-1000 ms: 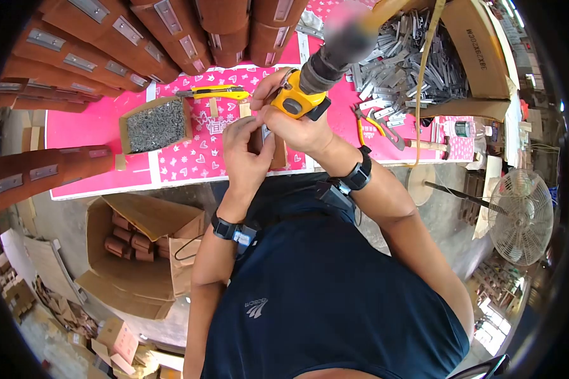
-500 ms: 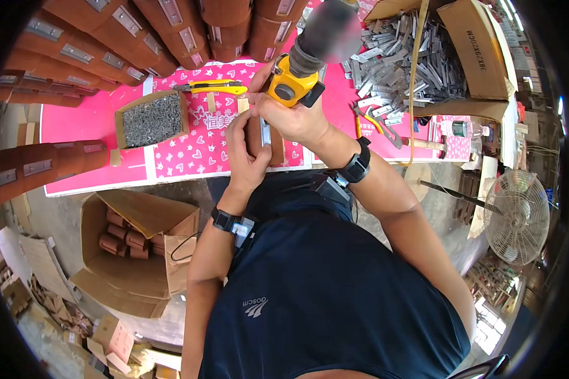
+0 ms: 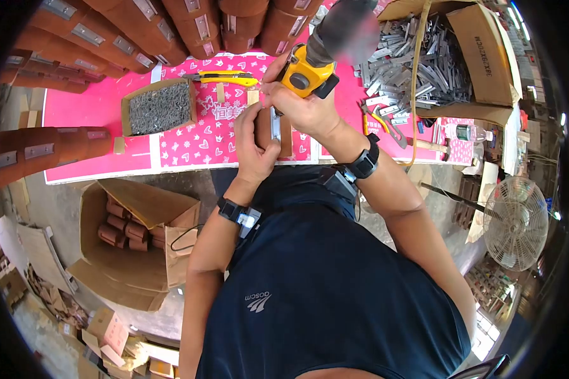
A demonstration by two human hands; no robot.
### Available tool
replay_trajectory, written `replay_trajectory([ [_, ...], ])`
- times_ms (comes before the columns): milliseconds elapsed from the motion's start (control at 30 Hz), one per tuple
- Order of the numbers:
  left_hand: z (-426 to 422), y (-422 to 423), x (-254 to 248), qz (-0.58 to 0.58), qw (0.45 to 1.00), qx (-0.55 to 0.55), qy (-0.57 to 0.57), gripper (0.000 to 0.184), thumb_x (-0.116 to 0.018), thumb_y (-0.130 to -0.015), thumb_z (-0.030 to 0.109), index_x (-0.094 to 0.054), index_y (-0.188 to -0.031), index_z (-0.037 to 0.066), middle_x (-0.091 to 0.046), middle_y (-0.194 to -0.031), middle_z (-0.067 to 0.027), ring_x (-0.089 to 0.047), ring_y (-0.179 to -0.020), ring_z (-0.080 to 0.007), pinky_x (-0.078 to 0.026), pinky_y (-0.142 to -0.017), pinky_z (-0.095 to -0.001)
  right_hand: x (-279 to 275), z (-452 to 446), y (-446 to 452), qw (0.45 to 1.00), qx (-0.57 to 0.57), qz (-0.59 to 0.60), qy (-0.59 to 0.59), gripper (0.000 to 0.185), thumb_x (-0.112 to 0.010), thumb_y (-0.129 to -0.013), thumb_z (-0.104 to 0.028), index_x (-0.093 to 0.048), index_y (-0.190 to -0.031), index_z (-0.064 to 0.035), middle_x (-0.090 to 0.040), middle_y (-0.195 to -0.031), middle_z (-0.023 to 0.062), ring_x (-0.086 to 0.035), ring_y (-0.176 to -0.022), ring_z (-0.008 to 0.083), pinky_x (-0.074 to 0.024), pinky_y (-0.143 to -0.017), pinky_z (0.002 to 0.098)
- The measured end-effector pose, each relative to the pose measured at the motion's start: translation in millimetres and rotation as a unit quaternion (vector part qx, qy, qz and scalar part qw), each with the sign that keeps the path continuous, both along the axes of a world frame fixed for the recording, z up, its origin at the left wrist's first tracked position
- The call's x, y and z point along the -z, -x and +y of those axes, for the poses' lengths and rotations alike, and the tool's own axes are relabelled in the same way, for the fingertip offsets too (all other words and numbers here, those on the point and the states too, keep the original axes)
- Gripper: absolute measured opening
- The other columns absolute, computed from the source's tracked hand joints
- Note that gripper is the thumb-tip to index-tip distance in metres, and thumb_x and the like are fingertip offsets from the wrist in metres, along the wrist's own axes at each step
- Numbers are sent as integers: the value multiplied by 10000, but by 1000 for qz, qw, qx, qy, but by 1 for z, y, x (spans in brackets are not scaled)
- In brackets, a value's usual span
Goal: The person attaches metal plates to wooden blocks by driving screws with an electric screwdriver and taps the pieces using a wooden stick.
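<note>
My left hand [image 3: 254, 144] is closed around a small reddish-brown curved tile [image 3: 286, 140] near the table's front edge. A narrow metal plate [image 3: 275, 128] lies lengthwise on the tile's upper face, close to my left thumb. My right hand [image 3: 308, 115] grips a yellow and black cordless drill [image 3: 306, 71], held just beyond the tile. The drill's bit and its exact contact point are hidden by my hands. Left of my hands, a small open carton [image 3: 126, 121] holds many screws, with a yellow utility knife [image 3: 229, 78] beside it.
Brown tiles with metal plates [image 3: 123, 47] stand in rows at the back left. Loose metal strips [image 3: 417, 69] spill from a cardboard box [image 3: 484, 57] at the right, near pliers [image 3: 380, 119] and a bottle [image 3: 471, 132]. Below are a carton of tiles [image 3: 114, 278] and a fan [image 3: 517, 221].
The view has shifted slightly, so the table things appear a little further right and up. Both hands keep their holds on the tile and the drill.
</note>
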State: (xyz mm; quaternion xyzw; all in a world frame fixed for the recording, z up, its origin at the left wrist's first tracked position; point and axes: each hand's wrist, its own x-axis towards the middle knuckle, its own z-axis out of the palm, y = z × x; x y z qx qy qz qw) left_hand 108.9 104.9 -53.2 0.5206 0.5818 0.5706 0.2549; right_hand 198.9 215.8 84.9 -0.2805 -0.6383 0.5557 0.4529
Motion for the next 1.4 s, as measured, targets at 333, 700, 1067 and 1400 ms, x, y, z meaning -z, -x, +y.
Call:
replay_trajectory([
  [333, 1, 0, 2, 0, 1000, -6, -4, 745, -645, -691, 125, -482, -1409, 14, -534, -1343, -199, -499, -1267, -385, -393, -1122, -466, -1, -1, 2, 1000, -11, 9, -19, 177, -682, -807, 55, -636, -961, -20, -671, -861, 47, -673, -768, 123, -557, -673, 276],
  [700, 1, -2, 1, 1, 1000, -14, -6, 724, -638, -697, 137, -498, -1397, 22, -541, -1340, -186, -498, -1268, -379, -391, -1127, -465, 1, -4, -1, 1000, -10, -13, -12, 204, -663, -811, 90, -616, -983, -11, -671, -867, 59, -682, -777, 139, -590, -694, 294],
  [1067, 1, -1, 1, -13, 1000, -13, -2, 702, -635, -693, 138, -505, -1374, 27, -552, -1331, -176, -503, -1256, -372, -398, -1115, -465, 3, -7, 1, 1000, -13, -8, -8, 139, -660, -788, 69, -637, -903, -6, -662, -808, 49, -674, -733, 128, -555, -651, 280],
  [1400, 4, 1, 3, -7, 1000, -11, -5, 694, -638, -690, 141, -506, -1360, 16, -551, -1311, -203, -515, -1231, -393, -413, -1095, -477, 13, 2, -7, 999, 3, 19, 49, 135, -604, -808, 72, -617, -932, 21, -658, -784, 97, -665, -658, 166, -561, -633, 302],
])
